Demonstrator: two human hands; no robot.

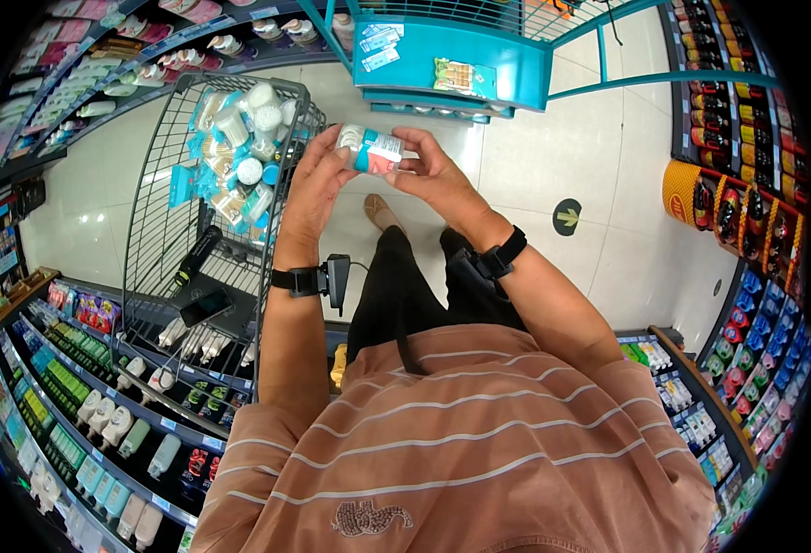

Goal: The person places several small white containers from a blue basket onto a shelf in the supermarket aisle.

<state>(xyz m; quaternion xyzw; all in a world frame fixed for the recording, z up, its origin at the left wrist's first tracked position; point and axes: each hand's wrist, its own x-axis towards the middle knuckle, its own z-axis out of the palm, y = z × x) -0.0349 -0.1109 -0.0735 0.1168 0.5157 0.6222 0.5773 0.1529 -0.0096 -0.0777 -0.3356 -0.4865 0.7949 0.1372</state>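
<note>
My left hand [320, 181] and my right hand [440, 176] hold a small clear plastic container [371, 149] with a teal, white and pink label between them. The container lies tilted sideways, its left end in my left fingers and its right end in my right fingers. Left of my hands is a grey wire shopping cart [146, 166]. In it lie a heap of cotton swab tubs [250, 170] and teal packs, a black bottle [199, 254] and a dark phone [206, 307]. Beyond my hands, a green-and-teal pack [462, 76] rests on a teal display shelf [412, 62], near several price tags [380, 47].
Shelves of toiletry bottles [104, 422] stand at the lower left and upper left. Dark bottles fill a shelf [709, 124] at the upper right, above a yellow and red display [682, 195]. A round arrow sticker [567, 217] marks the tiled floor.
</note>
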